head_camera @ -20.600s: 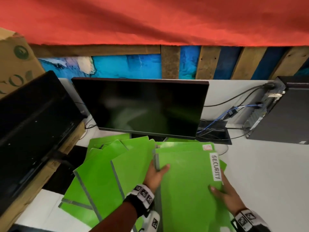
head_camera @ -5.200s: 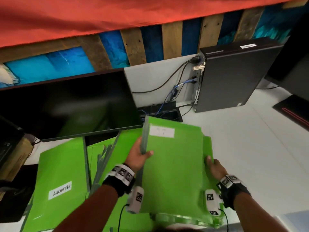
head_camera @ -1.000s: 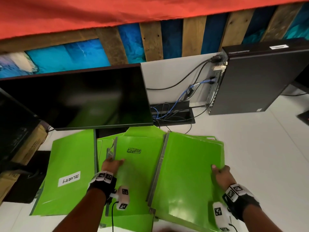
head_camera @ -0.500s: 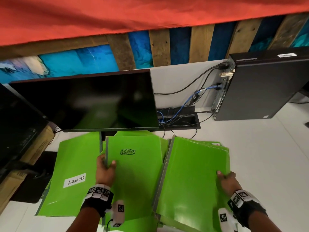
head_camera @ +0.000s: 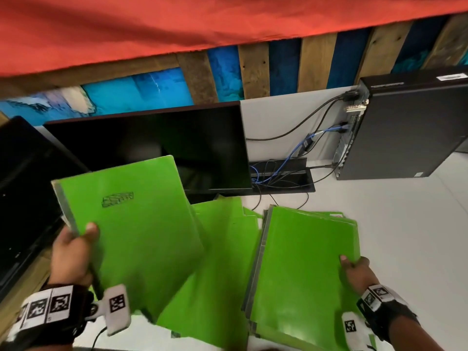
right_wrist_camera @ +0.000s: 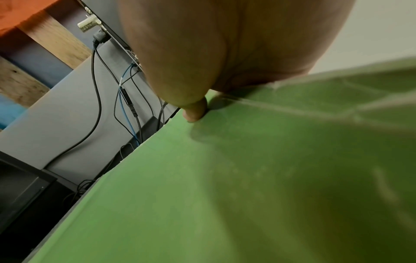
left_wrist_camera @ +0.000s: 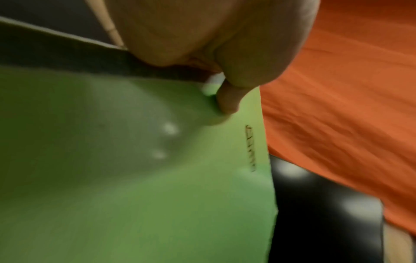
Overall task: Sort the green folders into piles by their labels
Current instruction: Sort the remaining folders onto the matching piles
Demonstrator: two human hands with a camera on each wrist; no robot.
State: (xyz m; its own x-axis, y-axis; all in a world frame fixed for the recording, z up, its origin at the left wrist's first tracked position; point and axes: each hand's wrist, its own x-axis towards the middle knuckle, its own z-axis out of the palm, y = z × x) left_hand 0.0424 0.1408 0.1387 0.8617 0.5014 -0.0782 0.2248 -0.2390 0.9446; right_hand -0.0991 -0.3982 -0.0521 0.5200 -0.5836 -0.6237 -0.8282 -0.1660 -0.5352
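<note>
**A:** Where was the folder at that point?

**B:** Left of centre in the head view. The left hand (head_camera: 72,252) held the scribble-marked green folder (head_camera: 131,231) lifted and tilted off the table (head_camera: 405,236), in front of the monitor (head_camera: 152,148). The grip was closed on the taped spine edge, thumb (head_camera: 91,228) on top, the rest of the hand behind the cover.

**A:** And the other hand?

**B:** The right hand (head_camera: 354,272) pinched the right edge of the stack of green folders (head_camera: 306,262) lying at lower right, thumb on the top cover. Looser folders (head_camera: 222,249) lay between the two.

**A:** How should the step have been done well?

**B:** I'd judge the carry needed a firm hold on the spine so the flexible cover wouldn't sag or spill open. The black mark (head_camera: 117,198) should have stayed face up, so the label could be checked against the pile it joined. The right hand should have steadied its stack, since glossy covers slide easily.

**A:** What had changed from half a second before?

**B:** Then the marked folder sat low and nearly square over the middle folders. Now it had risen, swung toward the left of the frame and tipped. The left-hand pile with the white SECURITY label was hidden behind it. The right hand's hold looked unchanged.
</note>
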